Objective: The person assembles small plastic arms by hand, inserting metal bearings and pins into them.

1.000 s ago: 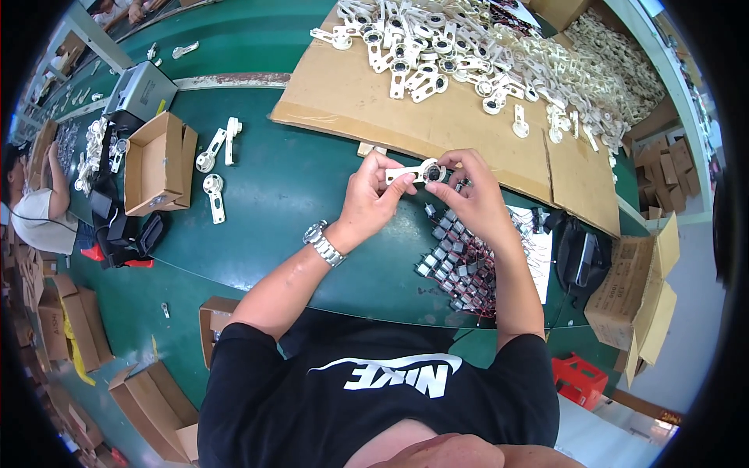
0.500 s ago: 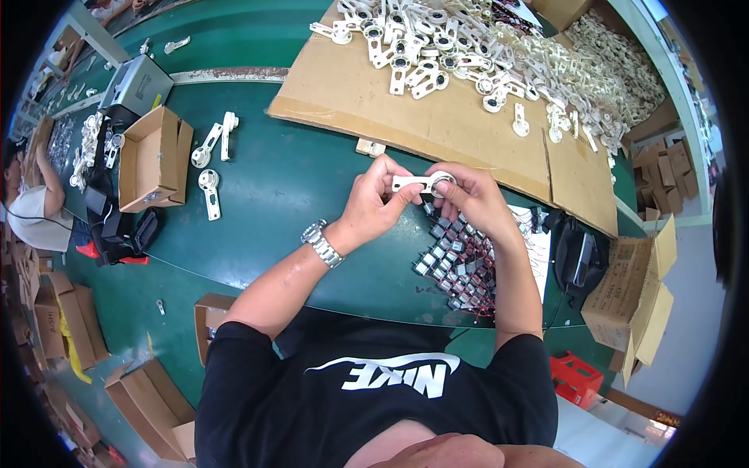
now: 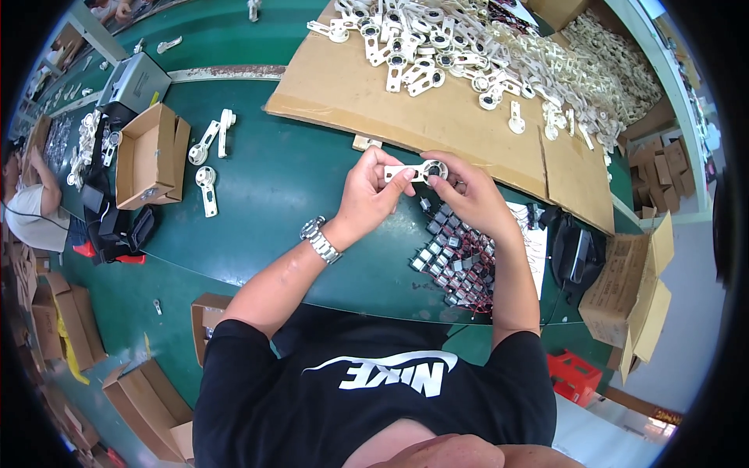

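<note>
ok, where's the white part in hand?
Head view, upper middle: the white part is held by the left hand at its flat end and the right hand at its round end, in front of the cardboard.

The green table (image 3: 273, 203) is covered by cardboard (image 3: 343, 93) beyond the fingers (image 3: 455, 165), wired parts (image 3: 451, 264) on their near side, white pieces (image 3: 206, 179) leftward.

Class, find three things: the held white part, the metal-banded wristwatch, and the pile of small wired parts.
White part (image 3: 420, 168), head view: where its arm meets its ring.
Wristwatch (image 3: 322, 243), head view: on its metal band.
Wired parts (image 3: 457, 259), head view: mid-pile.
</note>
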Available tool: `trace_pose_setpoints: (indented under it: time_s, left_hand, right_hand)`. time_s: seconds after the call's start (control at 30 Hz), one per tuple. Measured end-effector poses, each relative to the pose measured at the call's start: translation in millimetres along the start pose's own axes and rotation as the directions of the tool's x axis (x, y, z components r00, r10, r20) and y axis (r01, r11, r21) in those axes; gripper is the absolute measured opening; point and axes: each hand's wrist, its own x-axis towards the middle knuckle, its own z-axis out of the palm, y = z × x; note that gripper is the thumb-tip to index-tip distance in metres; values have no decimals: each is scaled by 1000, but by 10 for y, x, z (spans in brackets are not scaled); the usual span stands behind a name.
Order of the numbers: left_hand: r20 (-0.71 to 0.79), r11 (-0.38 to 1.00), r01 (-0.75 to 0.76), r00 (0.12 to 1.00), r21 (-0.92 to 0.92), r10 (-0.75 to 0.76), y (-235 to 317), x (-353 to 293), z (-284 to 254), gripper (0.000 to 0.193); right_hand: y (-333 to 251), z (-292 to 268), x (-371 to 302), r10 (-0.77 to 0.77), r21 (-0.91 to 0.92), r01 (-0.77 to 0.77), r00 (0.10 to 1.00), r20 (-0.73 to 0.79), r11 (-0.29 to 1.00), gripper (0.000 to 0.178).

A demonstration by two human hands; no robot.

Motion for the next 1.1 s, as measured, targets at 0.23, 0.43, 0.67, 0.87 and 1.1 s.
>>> trace_pose_setpoints:
  time_s: [0.23,0.43,0.67,0.87,1.1]
  left_hand:
    - [16,997,-69,998,16,69,-45,-30,6,23]
    - [80,971,-97,993,219,81,76,-43,-68,27]
    - [-171,69,157,908,985,382,903,-213,-564,32]
    - [-621,-374,656,750,656,227,1144,-918,-1723,54]
    - [-476,-136,557,793,819,380,956,-1265,-1795,21]
  right_hand:
    - [29,91,19,30,-119,-39,997,-73,992,32]
    - [109,24,51,166,273,-176,984,60,946,26]
    - [-51,-256,278,281,297,-229,949,-144,927,30]
    - [151,-433,711,305,396,-235,945,-122,888,36]
    - [263,-114,453,60,-127,-68,996,-66,990,34]
